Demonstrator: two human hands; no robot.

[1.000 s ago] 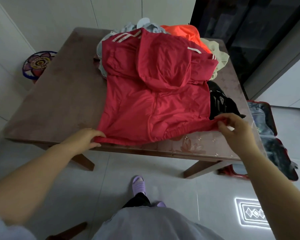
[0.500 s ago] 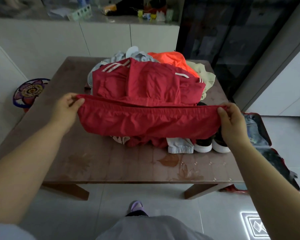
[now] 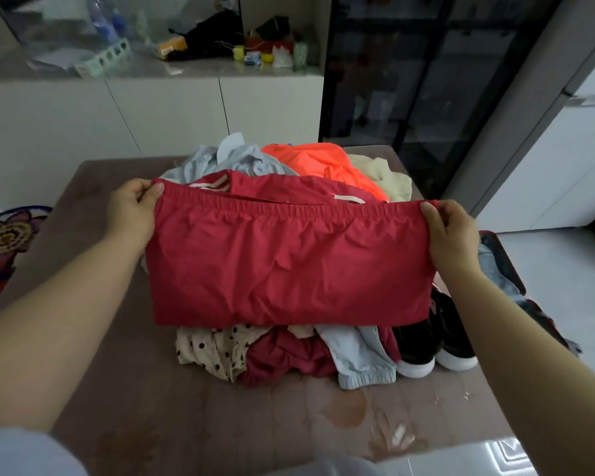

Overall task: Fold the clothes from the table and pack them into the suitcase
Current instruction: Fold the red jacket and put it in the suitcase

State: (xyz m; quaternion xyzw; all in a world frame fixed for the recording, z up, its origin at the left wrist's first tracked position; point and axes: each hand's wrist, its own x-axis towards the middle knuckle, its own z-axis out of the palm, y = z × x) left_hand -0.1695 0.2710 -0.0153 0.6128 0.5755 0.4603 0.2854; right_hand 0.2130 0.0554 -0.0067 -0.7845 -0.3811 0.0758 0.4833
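A red jacket [image 3: 289, 266] with white stripes lies folded over on the clothes pile, its elastic hem turned up toward the far side. My left hand [image 3: 133, 209] pinches the hem's left corner and my right hand [image 3: 452, 233] pinches its right corner, holding the hem stretched above the pile. Under and behind the jacket lie a dotted cream garment [image 3: 210, 350], a dark red piece [image 3: 282, 359], a light blue garment [image 3: 358, 362], an orange garment [image 3: 320, 163] and a beige one [image 3: 389, 176]. The open suitcase [image 3: 505, 266] sits on the floor at the table's right, partly hidden by my right arm.
Black shoes with white soles [image 3: 430, 345] sit on the brown table [image 3: 83, 338] right of the pile. A flower-patterned stool [image 3: 4, 238] stands at the left. White cabinets with a cluttered counter [image 3: 186, 53] and a dark glass door [image 3: 419, 73] stand behind.
Both hands lifted the jacket's hem from the near table edge and carried it up and away over the jacket, folding it in half. The clothes and shoes beneath came into view.
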